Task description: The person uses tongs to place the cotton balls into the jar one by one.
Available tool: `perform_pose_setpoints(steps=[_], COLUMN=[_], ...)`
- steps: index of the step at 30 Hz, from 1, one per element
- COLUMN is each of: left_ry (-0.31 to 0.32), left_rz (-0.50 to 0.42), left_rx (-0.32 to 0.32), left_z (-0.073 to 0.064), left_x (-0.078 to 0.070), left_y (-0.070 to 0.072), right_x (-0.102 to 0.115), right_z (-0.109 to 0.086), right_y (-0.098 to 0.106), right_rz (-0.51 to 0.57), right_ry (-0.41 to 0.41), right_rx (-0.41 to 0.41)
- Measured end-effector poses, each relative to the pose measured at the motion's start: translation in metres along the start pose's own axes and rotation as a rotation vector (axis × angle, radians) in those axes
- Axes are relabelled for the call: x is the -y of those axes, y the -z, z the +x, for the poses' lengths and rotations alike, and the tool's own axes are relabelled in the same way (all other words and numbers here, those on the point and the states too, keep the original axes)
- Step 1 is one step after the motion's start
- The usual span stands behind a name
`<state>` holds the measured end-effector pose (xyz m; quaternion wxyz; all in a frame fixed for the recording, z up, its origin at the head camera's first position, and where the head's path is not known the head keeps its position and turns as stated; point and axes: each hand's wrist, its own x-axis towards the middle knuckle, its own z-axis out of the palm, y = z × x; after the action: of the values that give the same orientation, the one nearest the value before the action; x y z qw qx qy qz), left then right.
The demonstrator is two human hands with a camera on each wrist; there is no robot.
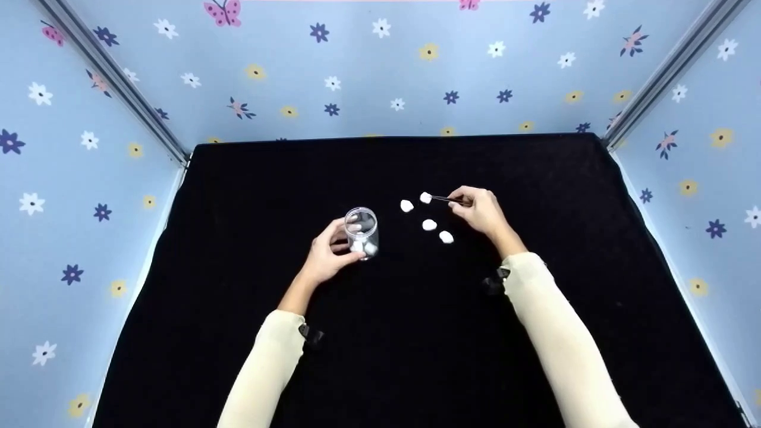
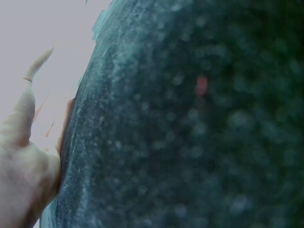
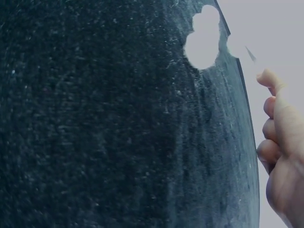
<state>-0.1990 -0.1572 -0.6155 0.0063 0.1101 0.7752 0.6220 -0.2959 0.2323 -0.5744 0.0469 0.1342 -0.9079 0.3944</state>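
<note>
My left hand [image 1: 326, 254] grips a clear jar [image 1: 371, 241] from its left side, fingers behind and thumb in front. Several white cotton balls [image 1: 358, 246] lie at the bottom of the jar, whose top has no lid on it. To the right, my right hand [image 1: 483, 211] pinches dark tweezers [image 1: 443, 198] that point left. At their tips is a white cotton ball [image 1: 425, 197]; whether it is lifted off the cloth I cannot tell. In the right wrist view the right hand [image 3: 285, 137] shows curled fingers. The left wrist view shows part of the left hand [image 2: 28, 161] but no jar clearly.
Three more cotton balls lie between the hands: one nearest the jar [image 1: 406, 205], a middle one [image 1: 429, 224] and a front one [image 1: 446, 237]. A black cloth [image 1: 392, 345] covers the table. Flower-patterned walls [image 1: 380, 65] and metal posts [image 1: 119, 83] enclose it.
</note>
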Motion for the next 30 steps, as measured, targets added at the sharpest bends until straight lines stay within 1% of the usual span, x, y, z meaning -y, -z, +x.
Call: perform_pose_setpoints(steps=[3,6,9,14,15,17,19,21,22,23,24,26,28,30], left_ry=[-0.017,-0.059,-0.071,-0.038,-0.042,-0.033,-0.032,-0.022,-0.012,-0.016,-0.032,-0.041,-0.064,-0.068], left_rz=[0.007,-0.004,-0.010,0.015,0.009,0.010,0.004,0.004,0.010,0.008,-0.003,-0.005,-0.017,-0.017], left_rx=[-0.002,-0.011,-0.018,-0.002,-0.009,-0.006,-0.003,0.000,0.010,0.011,0.012,0.006,0.001,-0.002], left_z=[0.000,0.001,0.001,0.000,0.001,0.001,0.004,0.003,0.003,0.003,0.004,0.002,0.003,0.003], left_x=[0.002,0.008,0.010,0.004,0.006,0.007,0.018,0.018,0.015,0.016,0.020,0.013,0.017,0.017], left_y=[0.000,0.000,0.000,0.001,0.001,0.000,0.001,0.001,0.002,0.002,0.002,0.002,0.002,0.002], right_x=[0.002,0.004,0.006,0.012,0.013,0.015,0.017,0.018,0.019,0.020,0.021,0.023,0.025,0.027], right_z=[0.001,0.002,0.004,0.005,0.006,0.006,0.005,0.005,0.005,0.005,0.005,0.006,0.007,0.007], right_y=[0.002,0.004,0.006,0.010,0.010,0.011,0.012,0.013,0.013,0.014,0.014,0.015,0.016,0.016], right_rz=[0.001,0.002,0.010,0.032,0.035,0.035,0.037,0.041,0.043,0.046,0.050,0.058,0.065,0.072], right_ry=[0.009,0.015,0.024,0.044,0.047,0.053,0.060,0.066,0.069,0.072,0.076,0.078,0.086,0.095], right_rx=[-0.002,-0.009,-0.019,-0.031,-0.032,-0.036,-0.038,-0.035,-0.033,-0.031,-0.030,-0.025,-0.028,-0.032])
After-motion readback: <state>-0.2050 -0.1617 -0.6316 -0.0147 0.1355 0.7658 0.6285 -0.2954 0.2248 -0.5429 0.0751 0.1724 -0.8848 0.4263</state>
